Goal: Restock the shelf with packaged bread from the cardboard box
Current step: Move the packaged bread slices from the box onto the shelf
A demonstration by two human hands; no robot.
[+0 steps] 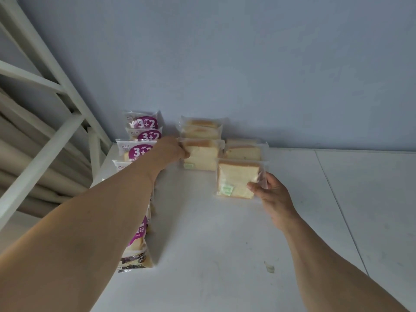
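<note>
Both hands are busy: left hand grips the front clear bread pack at centre frame, right hand pinches another bread pack just right of it. Shelf looks partly stocked, purple packs lined at left; the box is out of sight.

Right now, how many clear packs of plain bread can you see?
5: three in the middle row, front one gripped by the left hand; one behind the right hand's pack. More may be hidden.
</note>
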